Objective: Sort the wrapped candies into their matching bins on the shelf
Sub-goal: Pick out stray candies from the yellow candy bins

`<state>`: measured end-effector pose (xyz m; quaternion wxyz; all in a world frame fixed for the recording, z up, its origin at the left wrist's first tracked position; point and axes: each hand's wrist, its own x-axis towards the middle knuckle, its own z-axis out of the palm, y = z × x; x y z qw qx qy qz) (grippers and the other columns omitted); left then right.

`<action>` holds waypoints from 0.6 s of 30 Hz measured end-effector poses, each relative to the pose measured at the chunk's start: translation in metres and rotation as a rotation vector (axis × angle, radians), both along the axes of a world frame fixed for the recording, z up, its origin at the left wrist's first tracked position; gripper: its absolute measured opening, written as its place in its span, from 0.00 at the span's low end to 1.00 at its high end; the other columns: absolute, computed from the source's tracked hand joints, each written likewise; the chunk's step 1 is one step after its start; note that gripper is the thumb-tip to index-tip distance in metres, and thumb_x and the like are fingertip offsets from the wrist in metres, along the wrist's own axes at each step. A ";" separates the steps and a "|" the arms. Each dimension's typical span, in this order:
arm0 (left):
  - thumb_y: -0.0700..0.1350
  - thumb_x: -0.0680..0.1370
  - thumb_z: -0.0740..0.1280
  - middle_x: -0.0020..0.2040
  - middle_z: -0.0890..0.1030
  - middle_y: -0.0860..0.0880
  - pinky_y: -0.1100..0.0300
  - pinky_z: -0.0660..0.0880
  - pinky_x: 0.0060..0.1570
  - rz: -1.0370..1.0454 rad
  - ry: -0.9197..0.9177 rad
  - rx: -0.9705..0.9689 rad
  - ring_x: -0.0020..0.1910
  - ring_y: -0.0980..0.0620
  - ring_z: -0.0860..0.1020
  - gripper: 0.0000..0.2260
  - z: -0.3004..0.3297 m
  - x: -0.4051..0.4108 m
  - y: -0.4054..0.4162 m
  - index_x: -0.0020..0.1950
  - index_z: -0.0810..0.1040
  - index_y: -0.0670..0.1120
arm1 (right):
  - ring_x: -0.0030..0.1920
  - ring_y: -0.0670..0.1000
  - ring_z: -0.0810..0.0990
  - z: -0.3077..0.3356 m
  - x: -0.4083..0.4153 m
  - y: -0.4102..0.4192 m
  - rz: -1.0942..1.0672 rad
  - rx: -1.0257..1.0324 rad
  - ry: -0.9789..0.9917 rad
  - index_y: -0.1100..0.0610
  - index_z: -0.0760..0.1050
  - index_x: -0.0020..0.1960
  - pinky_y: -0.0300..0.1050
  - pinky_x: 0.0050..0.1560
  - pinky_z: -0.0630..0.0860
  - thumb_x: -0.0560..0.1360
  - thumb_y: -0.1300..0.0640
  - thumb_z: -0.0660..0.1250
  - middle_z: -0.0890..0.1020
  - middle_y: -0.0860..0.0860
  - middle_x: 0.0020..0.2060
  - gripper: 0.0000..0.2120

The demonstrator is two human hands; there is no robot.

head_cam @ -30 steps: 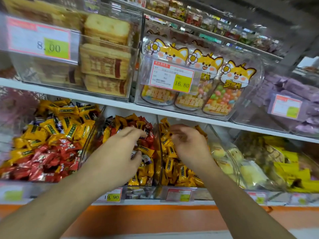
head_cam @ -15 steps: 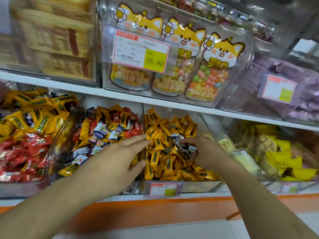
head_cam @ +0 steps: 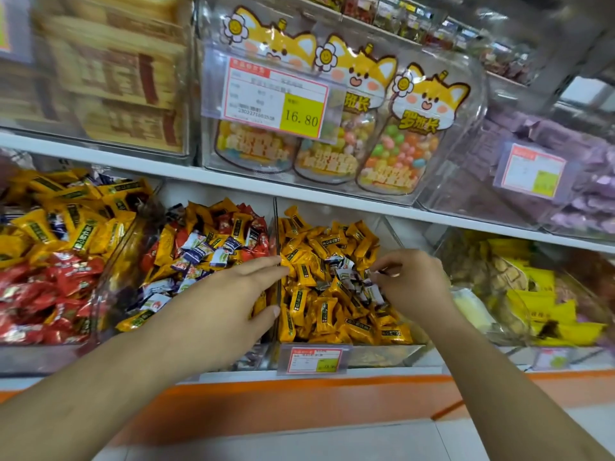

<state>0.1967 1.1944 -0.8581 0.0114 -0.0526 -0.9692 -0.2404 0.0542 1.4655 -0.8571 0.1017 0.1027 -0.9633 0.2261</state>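
The left hand [head_cam: 219,304] reaches in from 7 o'clock with its fingers straight and together, holding nothing; the fingertips lie at the clear divider [head_cam: 276,261] between two bins on the lower shelf [head_cam: 332,377]. The right hand [head_cam: 412,284] comes in from 5 o'clock over the orange-candy bin [head_cam: 382,356], its fingers curled in a pinching grip on a small white-and-purple candy [head_cam: 379,271] at the top of a cluster of the same kind lying among the orange candies [head_cam: 319,311]. At 9 o'clock of the divider sits the mixed bin [head_cam: 213,247], holding orange, red and white-and-purple candies together. Further toward 9 o'clock a bin [head_cam: 50,261] holds yellow candies above red ones. On the upper shelf, at 12 o'clock, stand jars of coloured sweets [head_cam: 396,154] behind a price tag [head_cam: 276,98] reading 16.80.
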 end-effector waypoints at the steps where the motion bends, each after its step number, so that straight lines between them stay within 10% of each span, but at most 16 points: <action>1: 0.58 0.84 0.61 0.80 0.47 0.70 0.62 0.65 0.72 -0.001 0.000 0.004 0.67 0.52 0.75 0.27 0.000 0.000 -0.001 0.81 0.55 0.65 | 0.41 0.38 0.82 0.004 0.003 -0.001 -0.022 -0.072 0.000 0.45 0.86 0.42 0.27 0.36 0.71 0.74 0.58 0.77 0.85 0.41 0.39 0.08; 6: 0.56 0.84 0.62 0.80 0.52 0.68 0.64 0.55 0.76 -0.021 0.069 0.047 0.78 0.62 0.58 0.27 -0.007 -0.002 -0.005 0.81 0.58 0.62 | 0.35 0.45 0.85 0.020 0.016 -0.016 -0.038 -0.409 -0.065 0.50 0.86 0.43 0.40 0.37 0.82 0.74 0.60 0.78 0.86 0.46 0.34 0.05; 18: 0.57 0.79 0.70 0.62 0.76 0.64 0.66 0.77 0.56 0.156 0.141 0.490 0.55 0.67 0.77 0.24 0.013 0.002 -0.008 0.74 0.69 0.60 | 0.42 0.53 0.87 0.044 0.061 -0.094 0.254 -0.770 -0.252 0.55 0.87 0.46 0.45 0.47 0.84 0.75 0.60 0.78 0.88 0.52 0.42 0.01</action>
